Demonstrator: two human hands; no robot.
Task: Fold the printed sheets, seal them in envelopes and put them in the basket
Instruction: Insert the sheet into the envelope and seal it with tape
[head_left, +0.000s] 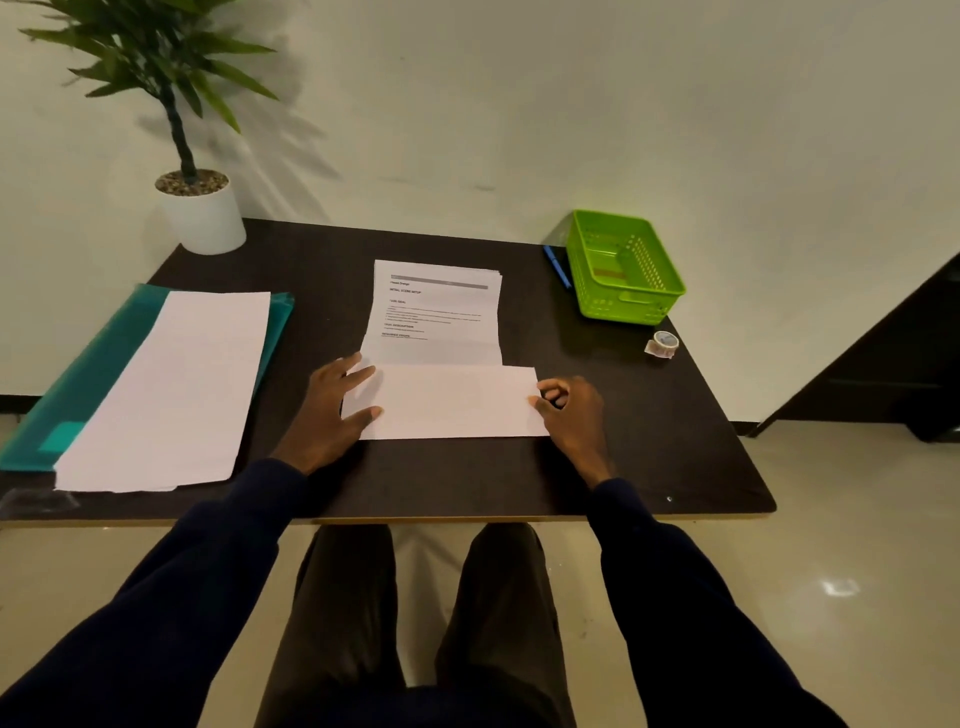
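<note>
A printed sheet (436, 317) lies in the middle of the dark table, on a few more sheets whose edges show at its top right. Its near part is folded up over itself into a blank white band (457, 402). My left hand (332, 410) lies flat on the band's left end, fingers spread and straight. My right hand (569, 410) is at the band's right end with curled fingers, its thumb and fingertip on the paper's edge. The green plastic basket (623, 265) stands at the table's far right corner. Blank white envelopes or sheets (166, 389) are stacked at the left.
The white stack lies on a teal folder (78, 395) at the table's left edge. A blue pen (557, 266) lies left of the basket. A roll of tape (662, 344) sits near the right edge. A potted plant (200, 208) stands at the far left corner.
</note>
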